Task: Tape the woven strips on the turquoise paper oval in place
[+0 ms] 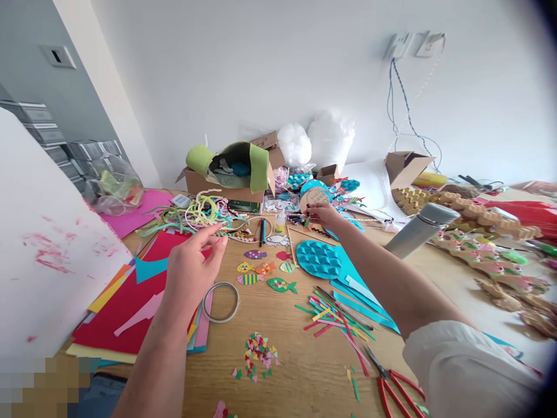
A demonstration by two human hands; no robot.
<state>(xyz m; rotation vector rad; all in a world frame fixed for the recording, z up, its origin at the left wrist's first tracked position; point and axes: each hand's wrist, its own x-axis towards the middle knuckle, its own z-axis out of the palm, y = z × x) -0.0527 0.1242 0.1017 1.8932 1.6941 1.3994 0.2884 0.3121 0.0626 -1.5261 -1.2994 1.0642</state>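
My left hand (198, 261) hovers over the table left of the paper fish, its fingers apart and nothing between them. My right hand (321, 213) reaches to the back of the table, its fingers closed at a round brown cardboard disc (314, 197) with writing on it. A blue textured oval (319, 259) lies in front of that hand. Several small paper fish, among them a green one (282, 285) and a striped one (250, 279), lie between the hands. A roll of tape (220, 302) rests below my left hand.
Coloured paper sheets (126, 307) are stacked at the left. Paper strips (335, 319), red-handled scissors (391, 383) and paper bits (258, 354) lie nearer. A grey bottle (422, 229) stands right of my right arm. Pipe cleaners (204, 212) and a cardboard box (198, 181) are behind.
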